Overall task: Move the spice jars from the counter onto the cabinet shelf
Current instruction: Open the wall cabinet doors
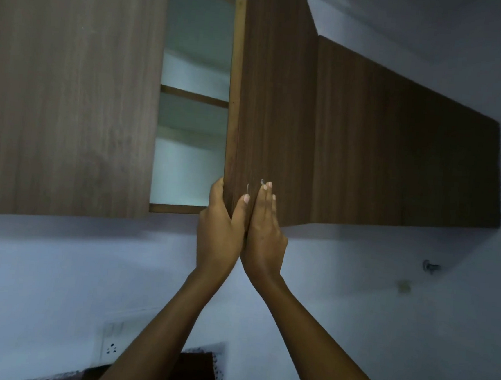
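Note:
A brown wooden wall cabinet has its door [269,100] swung partly open. My left hand [220,229] grips the door's lower edge, fingers curled behind it and thumb on the front. My right hand [265,230] lies flat on the door's front face with straight fingers, right beside the left. Through the gap I see the pale cabinet interior with a shelf [194,95] in the middle and the bottom board [178,207]. No spice jars are in view on the visible parts of the shelves.
A shut cabinet door [67,89] is to the left and a longer cabinet run [404,148] to the right. Below are a pale wall, a wall socket [112,346], a small wall fitting [430,266] and a dark countertop object [193,375].

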`<control>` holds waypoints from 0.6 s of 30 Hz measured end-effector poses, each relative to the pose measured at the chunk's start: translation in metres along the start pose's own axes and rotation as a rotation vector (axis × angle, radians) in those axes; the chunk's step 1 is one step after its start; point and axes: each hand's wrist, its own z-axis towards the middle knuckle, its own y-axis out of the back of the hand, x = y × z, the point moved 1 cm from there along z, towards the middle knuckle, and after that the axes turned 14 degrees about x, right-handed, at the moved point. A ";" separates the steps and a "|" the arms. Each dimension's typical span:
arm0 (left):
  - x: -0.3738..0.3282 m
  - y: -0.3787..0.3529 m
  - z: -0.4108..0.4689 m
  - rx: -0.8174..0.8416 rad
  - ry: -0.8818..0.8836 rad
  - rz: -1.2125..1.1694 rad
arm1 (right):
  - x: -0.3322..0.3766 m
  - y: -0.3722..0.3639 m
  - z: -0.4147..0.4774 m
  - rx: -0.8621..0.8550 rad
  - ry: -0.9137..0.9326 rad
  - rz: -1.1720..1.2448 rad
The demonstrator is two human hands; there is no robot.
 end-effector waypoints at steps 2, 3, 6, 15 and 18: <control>-0.011 -0.010 -0.005 -0.001 -0.001 0.037 | -0.007 0.014 -0.004 -0.027 0.014 0.035; -0.017 -0.015 -0.008 0.000 -0.001 0.052 | -0.011 0.021 -0.006 -0.039 0.016 0.049; -0.033 -0.031 -0.015 -0.002 -0.003 0.072 | -0.022 0.037 -0.011 -0.026 0.015 0.101; -0.078 -0.078 -0.034 0.004 -0.061 0.129 | -0.062 0.081 -0.023 -0.028 0.006 0.222; -0.096 -0.100 -0.040 0.003 -0.081 0.144 | -0.077 0.105 -0.029 0.020 -0.049 0.307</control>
